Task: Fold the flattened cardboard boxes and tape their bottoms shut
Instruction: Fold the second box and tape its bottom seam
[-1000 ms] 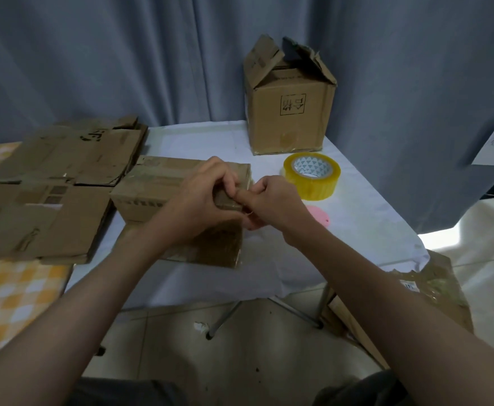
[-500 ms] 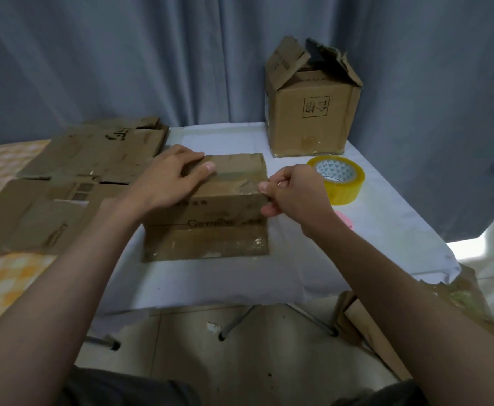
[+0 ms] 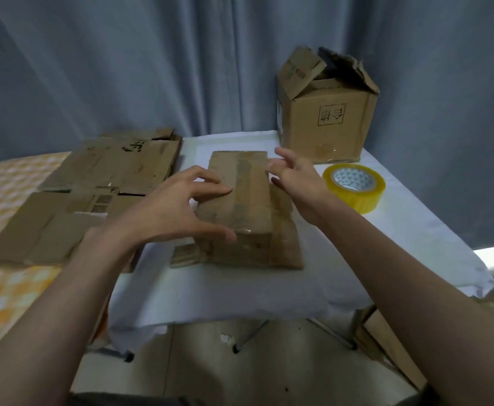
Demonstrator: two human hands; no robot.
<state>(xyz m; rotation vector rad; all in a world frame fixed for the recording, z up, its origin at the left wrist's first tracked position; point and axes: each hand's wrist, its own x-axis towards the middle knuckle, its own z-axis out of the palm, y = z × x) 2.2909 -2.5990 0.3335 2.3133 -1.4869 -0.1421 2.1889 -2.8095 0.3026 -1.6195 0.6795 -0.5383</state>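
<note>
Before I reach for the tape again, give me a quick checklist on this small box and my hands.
1. Small box on the white table: ok, it lies there bottom side up.
2. Tape strip along its bottom seam: ok, a strip shows; whether it is pressed down fully, cannot tell.
3. Left hand steadying the box: ok, spread fingers touch its top and near corner.
4. Right hand free: ok, open beside the far right edge, no grip on anything.
5. Tape roll within reach: ok, just right of that hand.
6. Flat boxes left to fold: not ok, several lie at left.
</note>
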